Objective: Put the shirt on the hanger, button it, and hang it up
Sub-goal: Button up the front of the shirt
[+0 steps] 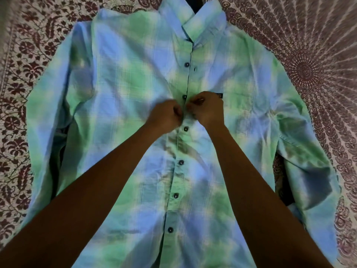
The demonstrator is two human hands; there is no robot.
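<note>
A blue and green plaid shirt [119,89] lies flat, front up, with its collar [195,22] at the far end. A dark shape in the collar opening [194,4] may be the hanger; I cannot tell. Several dark buttons run down the placket [174,182]; the lower ones look fastened, and the button near the collar [187,64] sits beside an open edge. My left hand [167,115] and my right hand [206,108] pinch the placket at mid-chest from either side, just below one button [184,97].
The shirt rests on a bedspread [309,60] printed with maroon floral and mandala patterns, which surrounds it on all sides. Both sleeves [301,151] lie folded along the shirt's sides. A small dark label [219,96] sits on the chest pocket beside my right hand.
</note>
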